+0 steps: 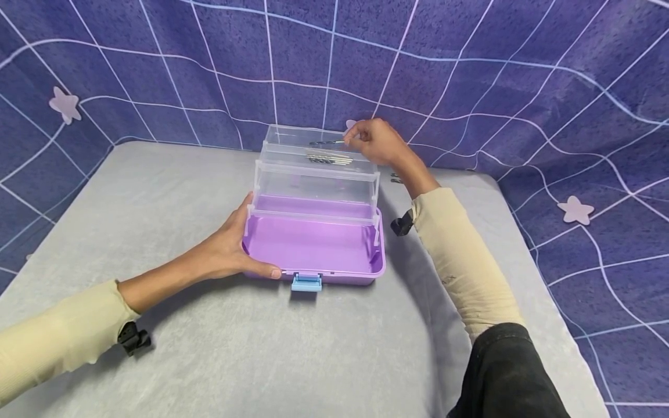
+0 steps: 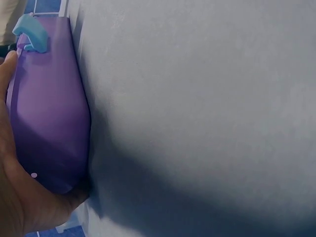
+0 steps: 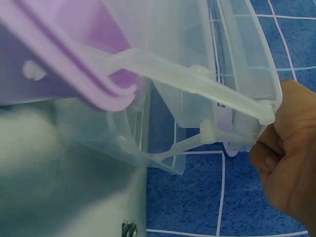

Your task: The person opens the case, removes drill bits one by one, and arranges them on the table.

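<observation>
A purple storage box stands with its clear trays raised in steps behind its bare bottom. Around its left front corner my left hand grips the wall, thumb along the front rim; the left wrist view shows that hand against the purple side. Over the uppermost tray, my right hand pinches a thin dark-and-pale drill bit by its right end. Several drill bits lie side by side in the tray section just below. In the right wrist view, the tray wall hides the fingertips and the bit.
More drill bits lie on the grey table behind the right forearm. A light blue latch hangs at the box front. Pale hinge arms link the trays at the side. A blue gridded cloth hangs behind the table.
</observation>
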Tool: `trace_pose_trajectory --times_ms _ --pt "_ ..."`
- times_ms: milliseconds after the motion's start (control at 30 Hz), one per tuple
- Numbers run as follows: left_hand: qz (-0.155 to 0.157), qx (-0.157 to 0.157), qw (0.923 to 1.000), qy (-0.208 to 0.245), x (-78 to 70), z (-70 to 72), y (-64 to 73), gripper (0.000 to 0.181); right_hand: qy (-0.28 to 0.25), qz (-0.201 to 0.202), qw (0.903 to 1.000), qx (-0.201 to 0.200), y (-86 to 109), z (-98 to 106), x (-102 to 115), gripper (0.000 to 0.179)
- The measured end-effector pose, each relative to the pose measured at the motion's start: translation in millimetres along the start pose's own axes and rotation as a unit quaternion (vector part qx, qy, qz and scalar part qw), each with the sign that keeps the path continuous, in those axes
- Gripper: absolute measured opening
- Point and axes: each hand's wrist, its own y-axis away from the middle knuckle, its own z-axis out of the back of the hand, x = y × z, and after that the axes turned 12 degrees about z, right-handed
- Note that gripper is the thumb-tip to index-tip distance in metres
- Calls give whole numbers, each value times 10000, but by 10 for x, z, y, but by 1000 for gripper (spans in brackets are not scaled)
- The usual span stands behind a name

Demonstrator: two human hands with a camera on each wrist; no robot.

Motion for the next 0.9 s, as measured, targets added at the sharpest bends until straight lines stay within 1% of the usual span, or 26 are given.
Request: trace_pose_trajectory --times_ms 67,233,400,533,667,900 --pt "9 -23 10000 -46 4 0 1 175 -239 -20 9996 -148 23 -6 -9 26" --pt "-5 -9 10000 -28 18 2 -14 175 -743 130 9953 -607 72 -20 -28 25" --pt "-56 41 10000 19 16 3 -12 175 -1088 181 9904 -833 127 -14 -33 24" --pt "-23 32 10000 37 11 8 11 174 -1195 167 9887 -891 167 -7 -38 24" --pt "49 38 10000 11 -3 11 30 176 -1135 142 9891 -931 203 10 -43 23" --pt "-10 62 10000 19 -5 15 24 176 -1073 50 9892 -998 290 101 -83 25"
